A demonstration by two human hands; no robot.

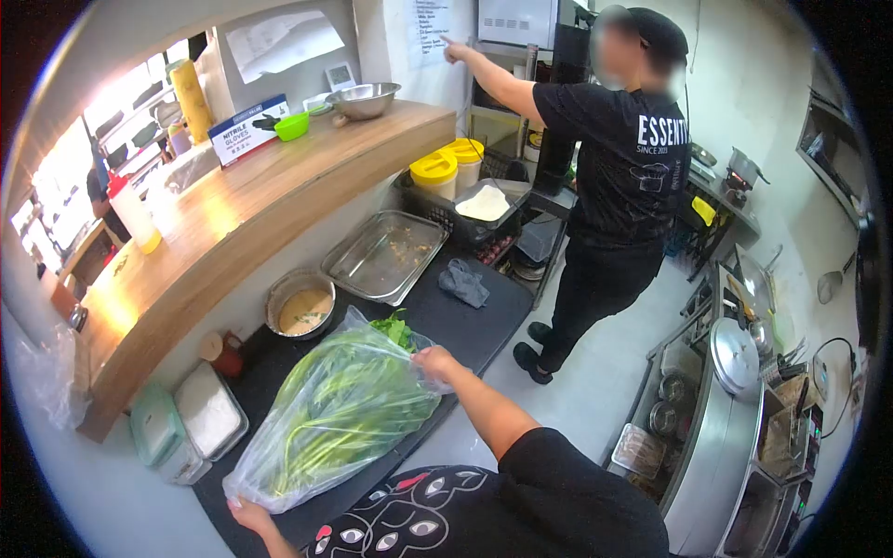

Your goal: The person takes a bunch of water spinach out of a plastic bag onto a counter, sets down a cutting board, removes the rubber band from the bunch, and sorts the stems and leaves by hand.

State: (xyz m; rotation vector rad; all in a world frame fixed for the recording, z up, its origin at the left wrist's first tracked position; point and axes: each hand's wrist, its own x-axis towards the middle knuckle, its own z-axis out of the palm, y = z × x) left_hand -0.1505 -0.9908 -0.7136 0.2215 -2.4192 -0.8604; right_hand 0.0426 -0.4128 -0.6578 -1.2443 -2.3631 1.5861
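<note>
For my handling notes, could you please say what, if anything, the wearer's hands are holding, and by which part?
A clear plastic bag of leafy greens: right hand on its edge near the leafy end, left hand at the opposite end.

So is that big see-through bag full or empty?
Full, or close to it: the clear bag bulges with leafy greens that show through the plastic, and some poke out near the right hand.
</note>
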